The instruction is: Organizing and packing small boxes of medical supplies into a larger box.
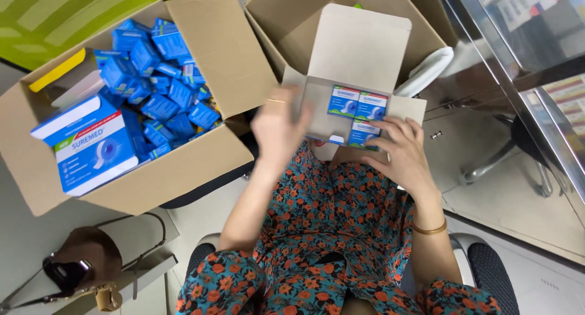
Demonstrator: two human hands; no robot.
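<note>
Head view: seated person in a floral dress, open cartons ahead
Item: small pale cardboard carton with raised lid (359, 53), on the lap, three small blue-and-white packets (359, 117) inside
Right hand (402, 153): grip closed on carton's near edge, fingertips on a packet
Left hand (277, 129): fingers apart, beside carton's left wall
Handling: likely light, thin-walled, crushable; support by base and side walls
Nearby: large brown box of loose blue packets (158, 89) at left

Open carton on the lap, two larger boxes beyond it.

The small carton (356, 77) sits between the left hand (277, 129) and right hand (399, 153), lid flap upright behind, three small packs (358, 115) inside at its right. A big box (213, 59) of loose packs stands left, a larger pack (91, 144) leaning in its near-left corner; another box (286, 16) lies behind the carton. A bag (85, 260) lies on the floor, lower left.
</note>
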